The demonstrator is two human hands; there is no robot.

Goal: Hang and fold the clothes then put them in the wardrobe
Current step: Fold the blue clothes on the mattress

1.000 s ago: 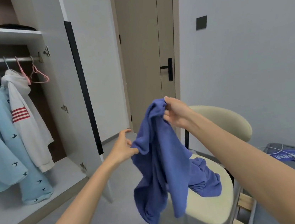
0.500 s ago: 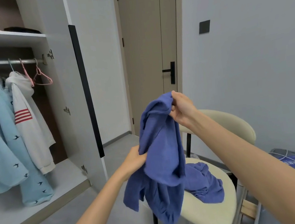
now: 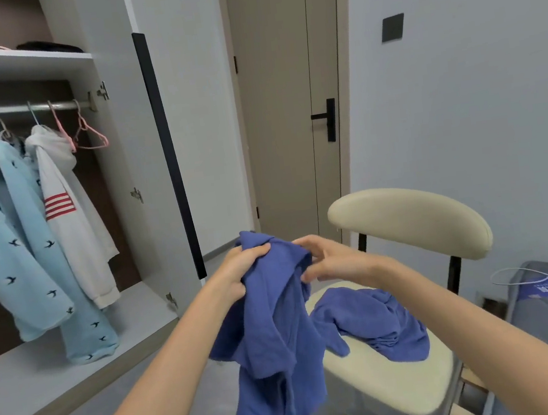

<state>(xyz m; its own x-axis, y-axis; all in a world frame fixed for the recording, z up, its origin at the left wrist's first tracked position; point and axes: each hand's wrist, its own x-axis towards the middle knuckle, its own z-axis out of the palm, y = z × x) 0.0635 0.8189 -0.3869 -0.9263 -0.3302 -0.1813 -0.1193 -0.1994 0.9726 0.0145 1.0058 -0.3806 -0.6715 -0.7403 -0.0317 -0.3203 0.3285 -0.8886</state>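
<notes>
Left grip (image 3: 244, 269) clenches the blue garment (image 3: 275, 338) at its top; right grip (image 3: 327, 259) pinches it beside, probably locating the collar for hanging. Below both, fabric trails onto the chair (image 3: 391, 389).

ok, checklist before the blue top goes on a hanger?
1. Left hand grip on the blue garment: ok, fingers curled round the fabric near its top.
2. Right hand grip: ok, pinching the top edge.
3. Garment clear of the chair seat: not ok, blue fabric lies bunched on it.
4. Free hanger: ok, an empty pink hanger hangs on the rail.
5. Wardrobe access: ok, the wardrobe door stands open.
6. Collar and shoulders located: cannot tell, the fabric is crumpled.
</notes>
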